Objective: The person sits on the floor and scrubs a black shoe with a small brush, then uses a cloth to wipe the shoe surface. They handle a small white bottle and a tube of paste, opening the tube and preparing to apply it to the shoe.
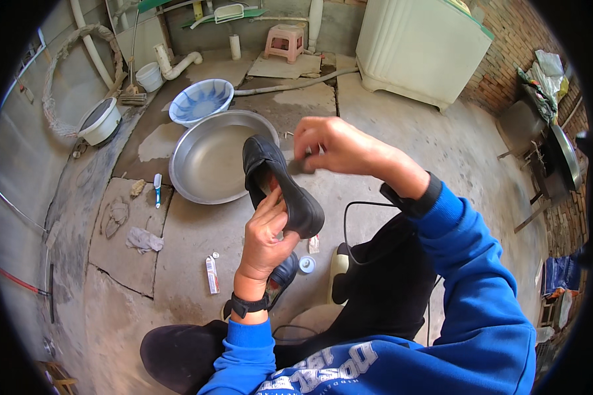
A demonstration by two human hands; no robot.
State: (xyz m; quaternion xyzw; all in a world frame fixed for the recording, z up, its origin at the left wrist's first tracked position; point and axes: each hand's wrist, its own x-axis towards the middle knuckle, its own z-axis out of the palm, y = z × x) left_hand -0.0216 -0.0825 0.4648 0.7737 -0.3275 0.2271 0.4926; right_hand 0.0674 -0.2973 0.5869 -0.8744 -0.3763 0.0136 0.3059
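Observation:
A black slip-on shoe (304, 207) is held up by my left hand (267, 237), whose fingers reach into its opening and whose thumb lies near the heel. Just right of the shoe, my right hand (326, 143) pinches a small dark pad (301, 167), blurred, so its kind cannot be told. Behind the shoe stands a wide metal basin (212, 163) with cloudy liquid inside. A second black shoe (284, 271) rests on the floor below my left hand, partly hidden by the wrist. Near it lie a round blue-and-white lid (307, 264) and a small printed box (212, 274).
A blue-and-white plastic basin (201, 101) adjoins the metal one. A blue-handled brush (157, 190) and a crumpled cloth (144, 240) lie to the left. Farther off are a pink stool (284, 43) and a washing machine (420, 49). A black cable (346, 222) loops near my right leg.

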